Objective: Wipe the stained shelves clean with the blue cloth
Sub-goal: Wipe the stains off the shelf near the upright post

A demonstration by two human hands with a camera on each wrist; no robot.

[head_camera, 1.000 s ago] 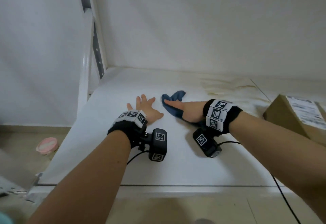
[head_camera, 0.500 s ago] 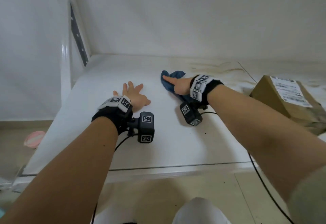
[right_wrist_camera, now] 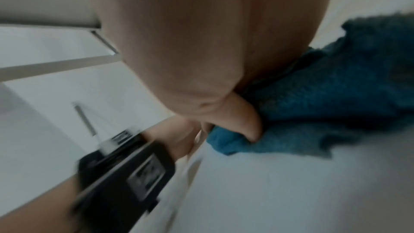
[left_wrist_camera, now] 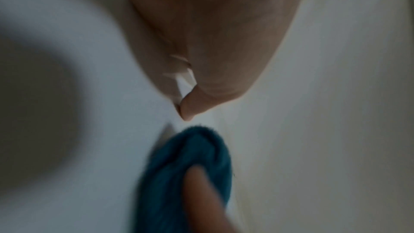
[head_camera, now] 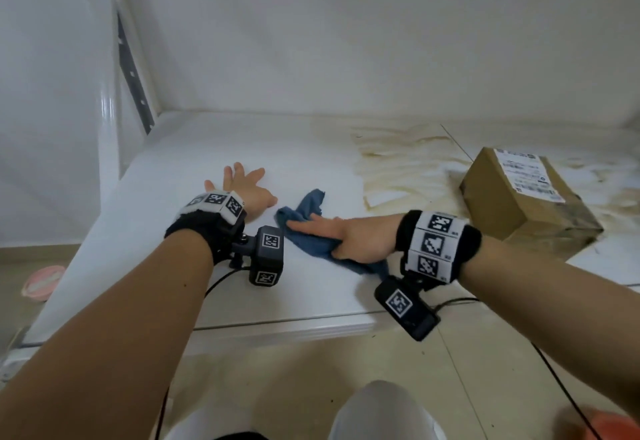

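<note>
The white shelf (head_camera: 194,162) carries yellow-brown stains (head_camera: 398,169) across its right half. The crumpled blue cloth (head_camera: 310,204) lies at mid-shelf, left of the stains. My right hand (head_camera: 332,235) lies flat on it with straight fingers pointing left, pressing it down. In the right wrist view the thumb digs into the cloth (right_wrist_camera: 325,95). My left hand (head_camera: 242,190) rests flat on the shelf with spread fingers, just left of the cloth. In the left wrist view its thumb (left_wrist_camera: 190,111) stops short of the cloth (left_wrist_camera: 190,151).
A cardboard box (head_camera: 519,204) with a label stands on the stained right part of the shelf. A white upright post (head_camera: 107,110) and a slotted rail bound the left side. A pink round thing (head_camera: 43,282) lies on the tiled floor at the left.
My right hand has drawn the cloth from farther back toward the shelf's front, ending close beside my left hand. The left hand has stayed flat in place.
</note>
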